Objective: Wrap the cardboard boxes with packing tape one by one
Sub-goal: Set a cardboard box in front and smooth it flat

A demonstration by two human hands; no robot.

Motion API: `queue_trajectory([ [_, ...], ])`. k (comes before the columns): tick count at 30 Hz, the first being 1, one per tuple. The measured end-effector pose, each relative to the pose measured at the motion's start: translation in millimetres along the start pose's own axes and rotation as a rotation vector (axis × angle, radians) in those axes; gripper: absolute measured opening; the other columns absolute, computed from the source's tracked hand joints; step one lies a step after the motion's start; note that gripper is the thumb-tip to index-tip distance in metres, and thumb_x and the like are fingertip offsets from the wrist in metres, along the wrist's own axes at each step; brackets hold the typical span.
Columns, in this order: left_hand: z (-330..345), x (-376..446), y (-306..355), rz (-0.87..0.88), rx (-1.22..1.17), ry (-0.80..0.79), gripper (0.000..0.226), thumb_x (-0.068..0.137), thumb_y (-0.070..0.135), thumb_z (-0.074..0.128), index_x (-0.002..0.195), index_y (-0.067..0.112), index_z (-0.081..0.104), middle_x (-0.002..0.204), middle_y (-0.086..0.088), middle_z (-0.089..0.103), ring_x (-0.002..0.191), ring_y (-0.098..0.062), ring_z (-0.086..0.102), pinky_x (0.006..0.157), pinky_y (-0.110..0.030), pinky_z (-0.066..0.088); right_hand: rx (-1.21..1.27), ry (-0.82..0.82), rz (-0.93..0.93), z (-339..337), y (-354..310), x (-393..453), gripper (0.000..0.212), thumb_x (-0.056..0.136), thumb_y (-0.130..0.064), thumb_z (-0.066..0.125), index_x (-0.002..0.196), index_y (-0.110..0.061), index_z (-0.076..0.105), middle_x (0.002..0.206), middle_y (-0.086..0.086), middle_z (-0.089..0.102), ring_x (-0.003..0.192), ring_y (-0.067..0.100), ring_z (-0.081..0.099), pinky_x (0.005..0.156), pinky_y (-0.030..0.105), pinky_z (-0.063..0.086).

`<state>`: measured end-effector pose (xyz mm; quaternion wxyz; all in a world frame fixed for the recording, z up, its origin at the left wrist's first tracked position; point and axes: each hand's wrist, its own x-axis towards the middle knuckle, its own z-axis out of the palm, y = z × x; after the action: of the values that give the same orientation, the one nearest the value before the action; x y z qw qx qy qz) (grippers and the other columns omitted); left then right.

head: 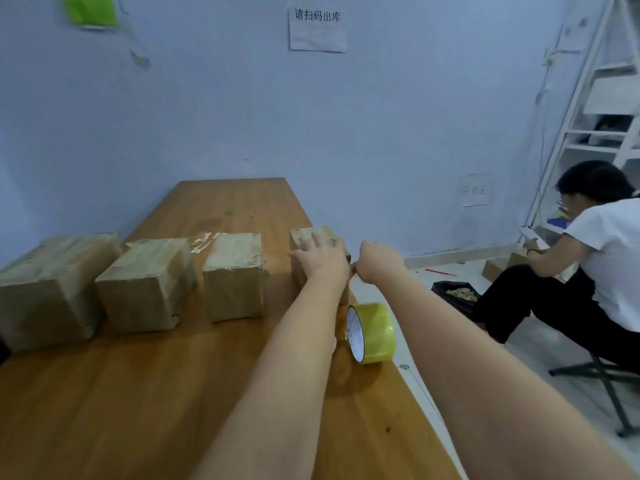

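Note:
Several taped cardboard boxes stand in a row across the wooden table (145, 393). The rightmost box (313, 235) sits at the table's right edge. My left hand (320, 259) lies flat on top of it with straight fingers. My right hand (375, 261) is curled at the box's right side; what it pinches is too small to tell. A roll of yellow packing tape (372, 332) stands on its edge at the table's right side, between my two forearms and near the box.
Three other boxes stand to the left: one at the far left (52, 289), one beside it (149, 282), one in the middle (235, 275). A person in a white shirt (602, 271) sits on a stool at the right, by a white shelf (602, 109). A black bag (455, 296) lies on the floor.

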<state>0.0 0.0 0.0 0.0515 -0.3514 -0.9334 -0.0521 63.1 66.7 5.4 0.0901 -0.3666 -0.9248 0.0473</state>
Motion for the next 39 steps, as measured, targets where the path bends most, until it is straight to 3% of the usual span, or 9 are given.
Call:
queue_trajectory([
  [8,5.9,-6.4,-11.0,0.072,0.039,0.092,0.050,0.097,0.050,0.033,0.141,0.026,0.031,0.139,-0.021,0.033,0.127,-0.040,0.031,0.098,-0.053,0.033,-0.021,0.002,0.001,6.2,-2.3,-2.6,0.025,0.100,-0.020,0.039,0.116,-0.006,0.051,0.117,0.010,0.059,0.106,0.027,0.058,0.072,0.029,0.038],
  [17,-27.7,-31.2,-19.8,0.107,0.005,0.181,0.043,0.097,0.049,0.034,0.131,0.025,0.047,0.129,-0.008,0.052,0.121,-0.031,0.042,0.093,-0.046,0.033,0.030,-0.032,-0.003,-29.9,-14.0,-31.2,0.017,0.099,-0.014,0.037,0.108,-0.009,0.051,0.114,0.010,0.061,0.097,0.026,0.058,0.071,0.028,0.039],
  [22,-60.0,-67.2,-30.6,0.132,-0.039,0.272,0.043,0.096,0.051,0.035,0.129,0.026,0.050,0.127,-0.007,0.054,0.121,-0.030,0.042,0.090,-0.043,0.034,0.109,-0.022,-0.027,-54.1,-22.4,-70.9,0.028,0.100,-0.015,0.033,0.121,-0.004,0.049,0.122,0.012,0.058,0.110,0.028,0.056,0.079,0.031,0.041],
  [25,-78.1,-96.0,-37.6,0.137,-0.088,0.291,0.042,0.096,0.051,0.036,0.129,0.028,0.050,0.127,-0.005,0.054,0.120,-0.029,0.043,0.091,-0.044,0.034,0.256,-0.021,-0.021,-63.1,-28.2,-102.1,0.037,0.101,-0.018,0.031,0.134,-0.002,0.038,0.135,0.017,0.048,0.121,0.032,0.049,0.093,0.036,0.041],
  [28,-85.4,-130.6,-47.8,0.115,-0.134,0.311,0.042,0.095,0.052,0.037,0.129,0.030,0.050,0.127,-0.004,0.056,0.118,-0.031,0.045,0.089,-0.043,0.036,0.537,0.026,0.045,-65.5,-33.3,-130.4,0.041,0.099,-0.014,0.034,0.136,0.003,0.030,0.138,0.023,0.040,0.123,0.036,0.045,0.096,0.037,0.039],
  [32,-90.1,-178.4,-66.6,0.091,-0.189,0.294,0.047,0.095,0.056,0.032,0.136,0.034,0.042,0.133,-0.003,0.052,0.125,-0.031,0.042,0.093,-0.045,0.036,0.823,-0.052,0.125,-66.0,-40.5,-171.9,0.038,0.099,-0.011,0.031,0.129,0.009,0.042,0.104,0.016,0.052,0.113,0.037,0.054,0.095,0.038,0.045],
  [34,-90.6,-205.2,-75.6,0.081,-0.258,0.299,0.049,0.095,0.057,0.031,0.138,0.035,0.040,0.138,-0.002,0.049,0.129,-0.029,0.039,0.097,-0.046,0.036,0.871,-0.158,0.115,-64.6,-44.7,-197.7,0.036,0.100,-0.013,0.029,0.123,0.008,0.047,0.098,0.015,0.049,0.106,0.039,0.056,0.088,0.040,0.050],
  [37,-87.1,-248.2,-86.3,0.063,-0.358,0.322,0.050,0.095,0.057,0.031,0.139,0.035,0.040,0.143,0.004,0.044,0.129,-0.028,0.039,0.100,-0.051,0.035,0.978,-0.349,0.120,-54.1,-52.8,-235.9,0.037,0.101,-0.023,0.023,0.122,-0.002,0.046,0.113,0.015,0.053,0.095,0.037,0.058,0.062,0.031,0.053],
  [39,-83.6,-273.8,-89.7,0.048,-0.379,0.332,0.050,0.095,0.057,0.031,0.139,0.036,0.039,0.145,0.006,0.041,0.129,-0.029,0.038,0.100,-0.051,0.034,1.129,-0.397,0.162,-45.4,-57.5,-257.2,0.044,0.101,-0.032,0.025,0.127,-0.003,0.045,0.108,0.016,0.057,0.085,0.034,0.063,0.059,0.037,0.057],
])
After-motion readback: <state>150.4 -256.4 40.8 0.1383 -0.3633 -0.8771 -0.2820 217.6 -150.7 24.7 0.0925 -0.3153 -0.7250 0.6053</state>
